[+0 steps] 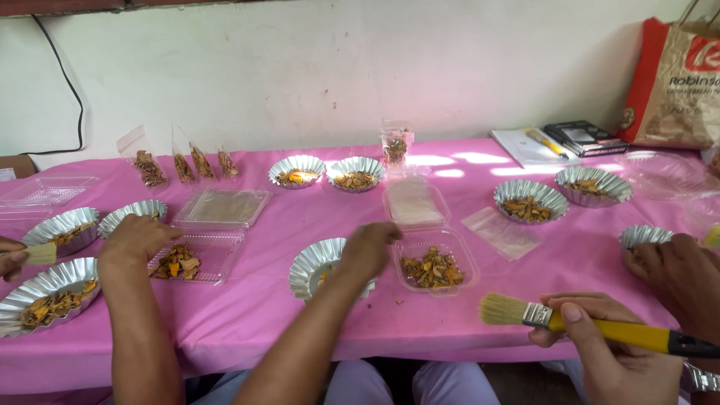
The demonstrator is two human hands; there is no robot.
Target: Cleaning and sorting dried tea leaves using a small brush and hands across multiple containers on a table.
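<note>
Two hands reaching over pink tablecloth; left hand lying curled, fingers closed, touching clear plastic tray of dried orange pieces; right hand curling over fluted foil cup, grip hidden; four small clear packets leaning at wall; red-and-tan paper bag standing far right.

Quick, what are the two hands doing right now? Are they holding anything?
Left hand: curled, knuckles up, resting on the clear plastic tray; whether it grips anything cannot be told.
Right hand: curled over the foil dish; grip cannot be told.
</note>
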